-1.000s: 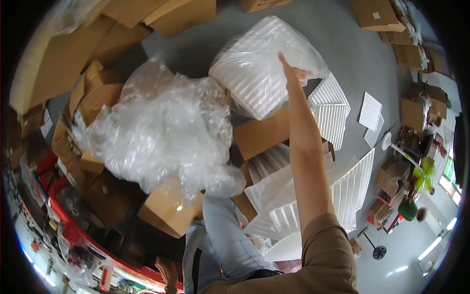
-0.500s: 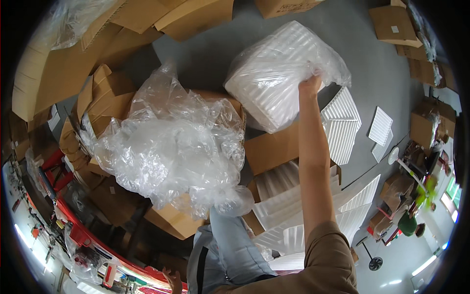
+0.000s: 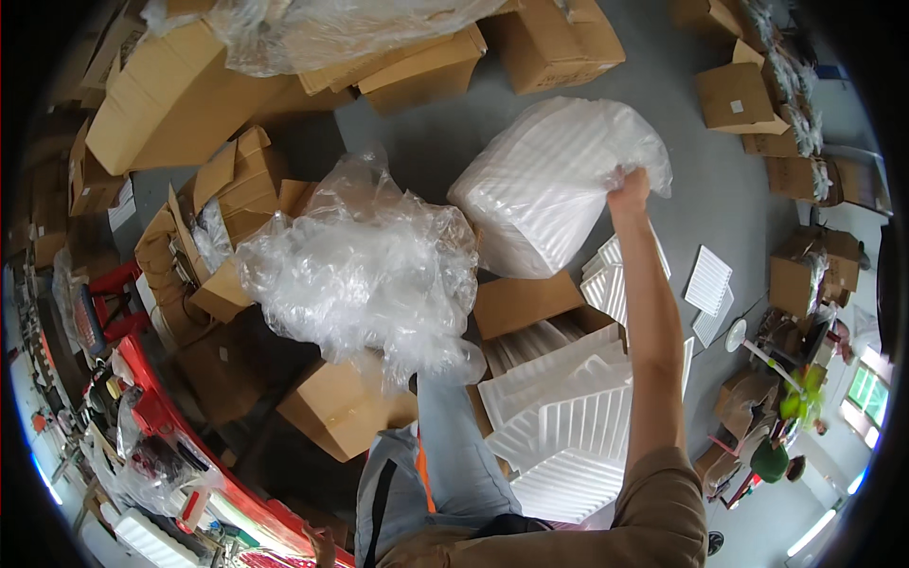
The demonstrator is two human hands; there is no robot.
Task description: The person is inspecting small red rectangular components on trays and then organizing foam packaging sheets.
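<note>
My right hand is closed on the gathered plastic at the right end of a clear plastic bag. White ribbed sheets fill the bag, which leans behind an open cardboard box. My left hand shows only in part at the bottom edge, beside a red rim; its fingers look loosely apart, with nothing visible in them. Left of the bag lies a big heap of crumpled clear plastic bags. More white ribbed sheets stand and lean in and around the open box below my right forearm.
Two ribbed panels lie on the grey floor to the right. Cardboard boxes stand along the far side and the right. A red-edged bench with tools curves along the left. A white fan stands at the right.
The view has shifted, so the surroundings sit differently. My right hand still grips the bag, which now looks more upright and bulging. My left hand has dropped closer to the bottom edge.
</note>
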